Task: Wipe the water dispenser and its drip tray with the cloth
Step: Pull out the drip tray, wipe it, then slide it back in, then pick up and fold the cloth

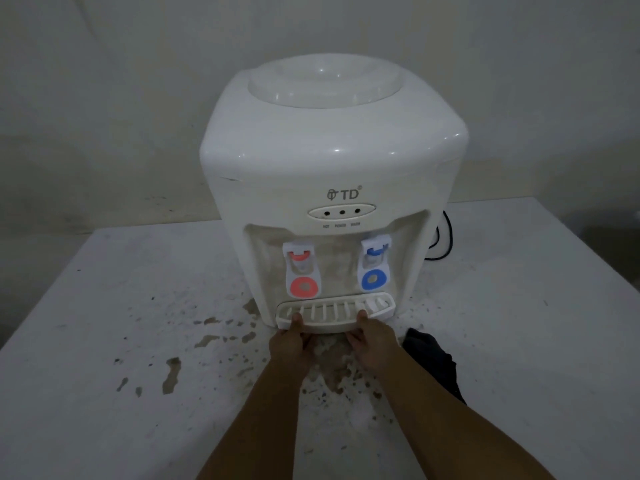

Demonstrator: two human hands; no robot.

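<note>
Clearly little wiping looks done: the water dispenser (332,174) stands on the stained tabletop (104,341), and the dark cloth (431,358) lies untouched just right of the hands. Both arms reach forward; the left hand (292,344) and right hand (372,344) grip the drip tray (334,311) by its front edge (thumbs on top), probably to slide it out.
</note>
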